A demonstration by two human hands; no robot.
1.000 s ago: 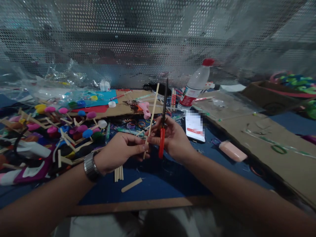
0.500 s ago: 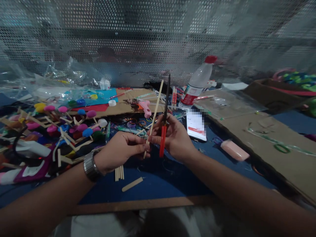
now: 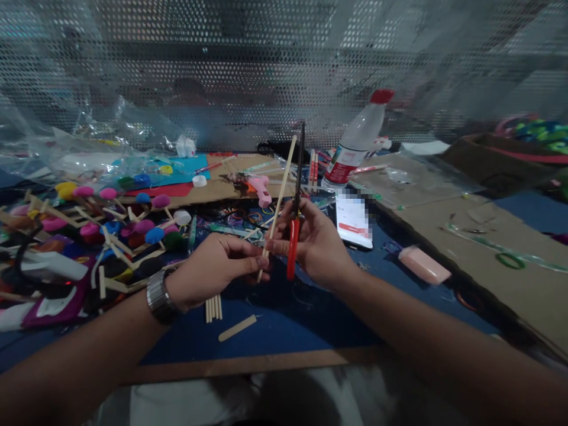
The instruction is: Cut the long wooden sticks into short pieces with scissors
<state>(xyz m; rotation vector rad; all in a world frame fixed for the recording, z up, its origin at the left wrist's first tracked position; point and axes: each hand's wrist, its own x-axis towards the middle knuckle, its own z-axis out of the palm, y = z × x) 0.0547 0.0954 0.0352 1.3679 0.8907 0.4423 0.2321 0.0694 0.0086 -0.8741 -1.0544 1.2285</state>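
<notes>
Between the thumb and fingers of my left hand (image 3: 222,266) is the lower end of a thin wooden stick (image 3: 283,189), which slants upward. My right hand (image 3: 317,245) is closed on a pair of scissors (image 3: 293,248) with red handles, their dark blades pointing up beside the stick. The fingertips of my right hand also touch the stick near its lower part. Below my left hand, several short wooden sticks (image 3: 213,309) lie side by side on the blue table. A piece of craft stick (image 3: 237,328) with one rounded end rests in front of them.
A pile of sticks with coloured foam tops (image 3: 144,228) covers the left, with a purple-and-white glue gun (image 3: 62,302). Behind are a pink glue gun (image 3: 261,190) and a red-capped bottle (image 3: 350,151). A phone (image 3: 354,222), a peach-coloured block (image 3: 425,264) and cardboard (image 3: 479,231) lie right.
The view has shifted slightly. Both hands keep nearly the same pose, and the stick and the scissors stay upright side by side.
</notes>
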